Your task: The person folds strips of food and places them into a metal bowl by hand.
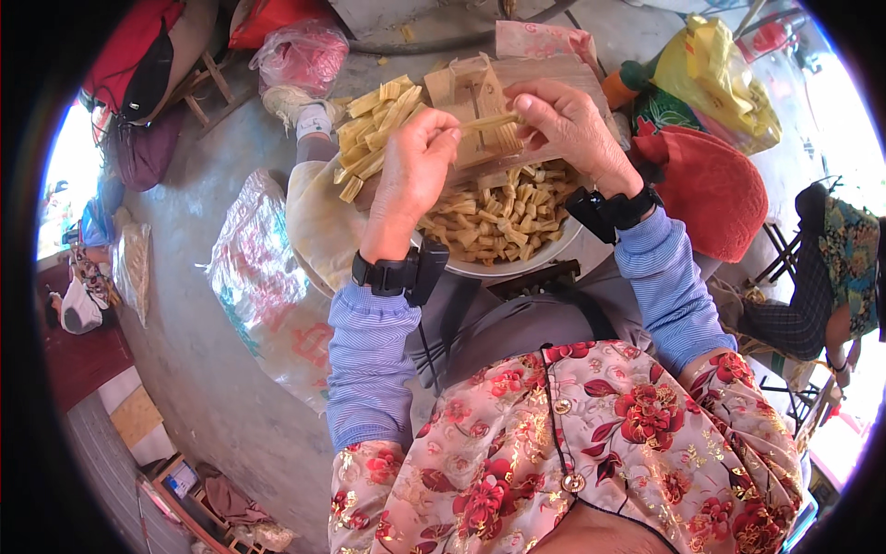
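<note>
Between my two hands a thin pale yellow strip point(489, 121) is stretched over a wooden board point(554, 74). My left hand point(415, 171) is closed, thumb and forefinger pinching the strip's left end. With its fingers bent, my right hand point(572, 129) pinches the other end. Flat pale yellow sheets point(471, 83) lie on the board beneath the strip. A heap of longer yellow pieces point(377, 120) is beside my left hand. Below the board, a white basin point(489, 270) holds many short, knotted-looking yellow pieces point(503, 222).
Plastic sacking point(268, 277) lies on the floor to the left. A red cloth-like thing point(711, 194) and a yellow plastic bag point(729, 83) are at the right. Another person point(812, 286) sits at the far right. A wooden stool point(212, 88) stands at the back left.
</note>
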The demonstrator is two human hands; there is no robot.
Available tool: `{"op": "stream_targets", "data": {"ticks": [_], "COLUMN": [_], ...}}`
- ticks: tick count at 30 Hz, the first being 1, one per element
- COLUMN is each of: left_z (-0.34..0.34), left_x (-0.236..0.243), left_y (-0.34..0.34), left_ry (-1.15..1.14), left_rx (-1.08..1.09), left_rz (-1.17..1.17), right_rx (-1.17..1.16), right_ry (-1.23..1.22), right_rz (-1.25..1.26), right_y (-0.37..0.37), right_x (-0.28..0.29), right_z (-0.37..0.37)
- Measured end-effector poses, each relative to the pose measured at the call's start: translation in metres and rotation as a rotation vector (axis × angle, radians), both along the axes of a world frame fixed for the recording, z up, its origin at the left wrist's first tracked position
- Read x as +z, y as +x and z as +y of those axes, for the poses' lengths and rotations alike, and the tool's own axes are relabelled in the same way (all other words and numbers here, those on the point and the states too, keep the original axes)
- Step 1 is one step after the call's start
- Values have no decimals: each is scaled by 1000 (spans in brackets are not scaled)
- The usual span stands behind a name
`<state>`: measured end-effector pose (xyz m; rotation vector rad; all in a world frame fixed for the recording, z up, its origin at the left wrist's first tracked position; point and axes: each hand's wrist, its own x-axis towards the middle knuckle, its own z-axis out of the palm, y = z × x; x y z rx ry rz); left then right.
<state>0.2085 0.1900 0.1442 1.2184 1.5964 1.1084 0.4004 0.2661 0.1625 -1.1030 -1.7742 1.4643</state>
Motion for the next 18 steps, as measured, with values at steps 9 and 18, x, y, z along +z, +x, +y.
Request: {"op": "stream_targets", "data": {"ticks": [9,18], "left_z": [16,-1], "left_x": [-14,-14], "left_y": [-1,5], "left_ry": [4,-72], "left_rx": [26,172], "left_rz": [122,892], "right_rx": [55,43], "right_ry": [349,632], "right_rz": [-93,-359], "right_y": [-13,11], "right_x": [-34,-51], "right_z": [11,4]}}
